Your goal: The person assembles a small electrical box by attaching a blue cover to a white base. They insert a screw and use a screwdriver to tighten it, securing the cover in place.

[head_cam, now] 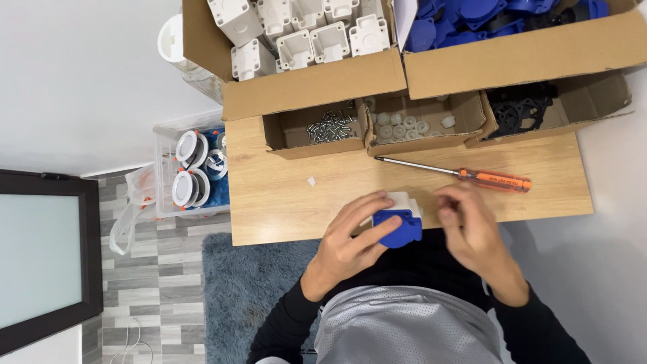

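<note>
Left hand (350, 239) wrapped around a white box (404, 202) with a blue cover (399, 228), fingers curled over the top, thumb underneath, gripping at the table (283, 202) edge near 6 o'clock. Held close to the body, likely for steadiness while parts are fitted. Right hand (472, 226) just at 3 o'clock of the box, fingers loosely curled and blurred; cannot tell whether anything small sits pinched inside. Orange screwdriver (495, 179) lying at 1 o'clock of the hands, tip pointing toward 9 o'clock, within easy reach.

3 small open cartons lined up at 12 o'clock, probably as sorted supply bins: screws (329, 127) at 11 o'clock, white caps (403, 125) in the middle, black gaskets (522, 108) at 1 o'clock. Behind, 2 big brown cartons: white housings (296, 30) at 11 o'clock, blue covers (485, 15) at 1 o'clock. No labels readable on any carton. Clear plastic bin (192, 168) of round white fittings on the floor at 9 o'clock.
</note>
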